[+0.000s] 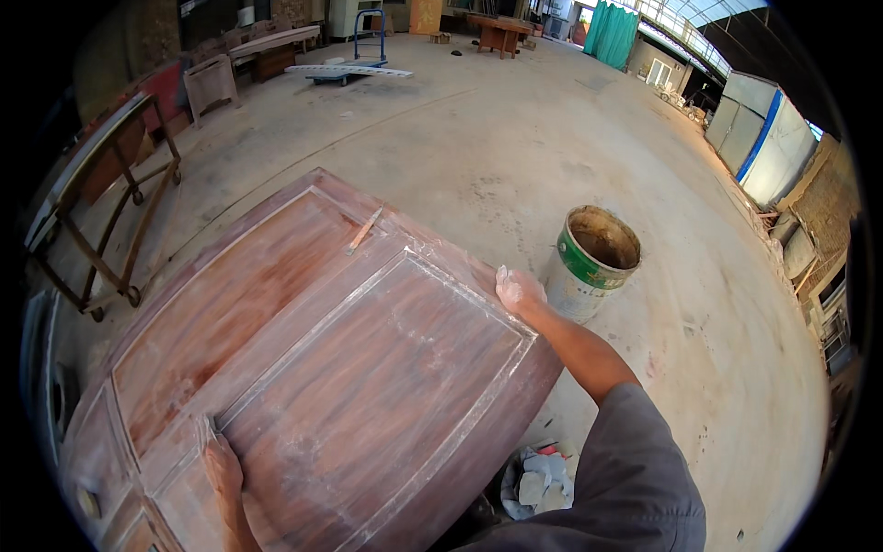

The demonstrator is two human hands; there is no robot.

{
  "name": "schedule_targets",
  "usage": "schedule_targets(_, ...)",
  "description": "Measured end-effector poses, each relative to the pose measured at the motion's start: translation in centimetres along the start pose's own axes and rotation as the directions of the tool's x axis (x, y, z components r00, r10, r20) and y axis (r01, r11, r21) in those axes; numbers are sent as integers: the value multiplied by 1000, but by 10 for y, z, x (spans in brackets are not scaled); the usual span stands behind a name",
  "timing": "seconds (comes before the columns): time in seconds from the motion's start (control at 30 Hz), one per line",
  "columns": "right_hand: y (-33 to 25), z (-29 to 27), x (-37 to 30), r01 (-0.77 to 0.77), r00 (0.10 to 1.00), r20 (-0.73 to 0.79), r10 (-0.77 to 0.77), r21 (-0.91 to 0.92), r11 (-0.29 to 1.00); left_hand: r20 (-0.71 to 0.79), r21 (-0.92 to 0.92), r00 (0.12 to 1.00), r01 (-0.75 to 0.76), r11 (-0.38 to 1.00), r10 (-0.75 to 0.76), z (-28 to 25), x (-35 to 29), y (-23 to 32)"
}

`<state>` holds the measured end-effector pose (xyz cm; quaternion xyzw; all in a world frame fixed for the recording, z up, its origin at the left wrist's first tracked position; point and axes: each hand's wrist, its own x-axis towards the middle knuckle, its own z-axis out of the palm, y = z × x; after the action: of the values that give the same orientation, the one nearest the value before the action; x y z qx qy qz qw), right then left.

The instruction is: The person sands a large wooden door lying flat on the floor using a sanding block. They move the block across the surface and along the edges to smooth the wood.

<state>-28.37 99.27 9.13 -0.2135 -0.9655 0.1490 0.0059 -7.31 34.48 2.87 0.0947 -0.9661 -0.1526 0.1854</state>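
A large reddish-brown wooden panel (368, 368), like a door with framed fields, stretches out in front of me. Pale dust whitens its surface and mouldings. My left hand (223, 471) is at the lower left moulding, fingers pressed together around a thin greyish piece (208, 431) whose kind I cannot make out. Against the panel's far right edge, my right hand (521, 293) is closed, its fingers white with dust; anything beneath them is hidden. A slim orange-and-white tool (365, 230) lies flat across the panel's far end.
Just beyond my right hand stands a green-and-white bucket (593, 258), dirty inside. Below my right arm, a container holds pale scraps (543, 480). A wheeled metal rack (110, 212) is at the left, and a blue trolley (354, 69) stands farther back on the concrete floor (699, 350).
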Motion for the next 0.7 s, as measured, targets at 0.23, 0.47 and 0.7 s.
schedule_targets(0.23,41,34,27,176,978,-94,-184,-86,981,-12,-11,994,-105,994,104,36,29,102)
schedule_targets(0.47,42,36,31,309,940,-118,-321,-108,945,-80,111,986,154,982,-146,-27,-6,9)
schedule_targets(0.7,27,35,38,349,924,-118,-363,-120,929,4,12,998,-58,998,58,56,50,151)
